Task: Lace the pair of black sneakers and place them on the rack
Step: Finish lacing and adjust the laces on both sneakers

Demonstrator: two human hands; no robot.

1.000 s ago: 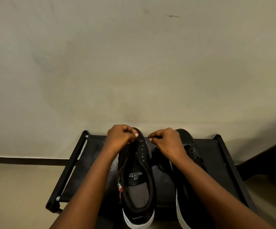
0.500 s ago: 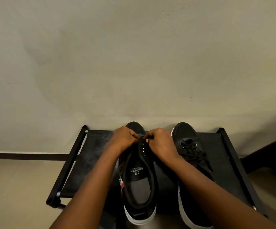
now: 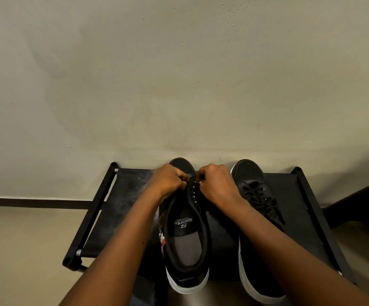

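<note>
Pinching the lace at the left sneaker's (image 3: 187, 230) front eyelets, your curled left hand (image 3: 168, 181) and right hand (image 3: 217, 184) work over the rack (image 3: 121, 195)

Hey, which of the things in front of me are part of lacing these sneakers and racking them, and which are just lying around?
Part of the job:
- unlaced sneaker, both hands at its front eyelets
- left hand and right hand, fingers curled there
- laced sneaker, to its right
- black rack under both

Just there:
- wall
- floor
- dark object at the right edge, unidentifiable
</note>
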